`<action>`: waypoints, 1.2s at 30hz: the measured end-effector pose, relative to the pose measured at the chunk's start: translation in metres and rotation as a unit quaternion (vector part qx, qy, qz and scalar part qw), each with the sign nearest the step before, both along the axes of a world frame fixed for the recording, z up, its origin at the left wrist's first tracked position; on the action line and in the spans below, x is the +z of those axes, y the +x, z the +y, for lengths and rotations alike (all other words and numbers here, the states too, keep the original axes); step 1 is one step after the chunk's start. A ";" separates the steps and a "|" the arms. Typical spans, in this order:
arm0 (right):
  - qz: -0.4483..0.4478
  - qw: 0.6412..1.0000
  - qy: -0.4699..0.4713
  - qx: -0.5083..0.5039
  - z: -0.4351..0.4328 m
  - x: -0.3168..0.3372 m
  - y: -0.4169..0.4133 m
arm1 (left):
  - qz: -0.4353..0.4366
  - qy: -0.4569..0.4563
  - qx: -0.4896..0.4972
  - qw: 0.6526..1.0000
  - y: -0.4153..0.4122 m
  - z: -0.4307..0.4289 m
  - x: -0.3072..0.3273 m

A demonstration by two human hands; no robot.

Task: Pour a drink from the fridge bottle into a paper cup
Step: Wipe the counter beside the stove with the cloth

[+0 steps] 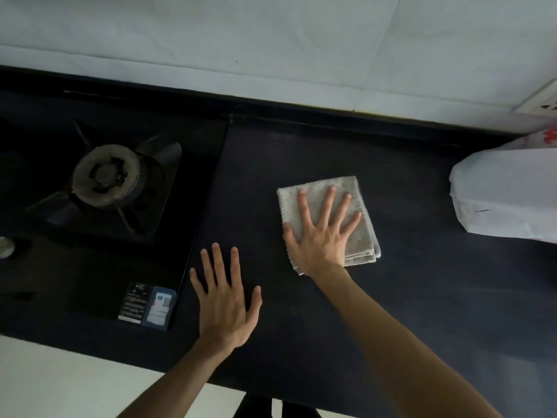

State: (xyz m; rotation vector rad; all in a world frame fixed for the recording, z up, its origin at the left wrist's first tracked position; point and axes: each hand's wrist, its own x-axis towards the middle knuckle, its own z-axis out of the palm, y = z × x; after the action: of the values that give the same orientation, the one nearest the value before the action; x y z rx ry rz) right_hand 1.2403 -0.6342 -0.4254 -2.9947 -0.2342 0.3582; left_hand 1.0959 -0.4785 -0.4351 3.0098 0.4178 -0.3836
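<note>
The right hand [321, 233] lies flat, fingers straight and spread, pressing a folded grey terry cloth [361, 242] on the dark stone countertop [452, 282]. The left hand [224, 303], at 7 o'clock from the cloth, is spread flat over the countertop and holds nothing. A black gas burner [105, 176] sits at 9 o'clock and a white plastic bag [506, 191] at 3 o'clock; I cannot tell where the bottle and the paper cup are.

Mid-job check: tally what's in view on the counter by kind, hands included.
Hands: 2 (left hand, right hand)
Folded cloth: 1
White bag: 1
Gas burner: 1
Total: 5
</note>
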 end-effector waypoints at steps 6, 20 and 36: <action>-0.008 0.987 0.017 0.160 -0.035 0.002 -0.058 | -0.004 -0.005 -0.003 1.000 0.000 0.001 0.001; 0.010 0.998 -0.021 0.058 0.029 -0.002 0.025 | 0.018 -0.004 0.004 1.000 0.001 -0.003 0.008; -0.006 0.992 -0.021 0.124 -0.015 -0.006 0.005 | 0.008 -0.008 0.004 1.000 0.001 -0.001 0.006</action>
State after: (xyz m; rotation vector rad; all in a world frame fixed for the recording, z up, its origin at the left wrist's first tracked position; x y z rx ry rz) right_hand 1.2457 -0.6492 -0.4309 -3.0134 -0.6108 0.3730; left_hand 1.0965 -0.4791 -0.4287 2.9913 0.4248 -0.4093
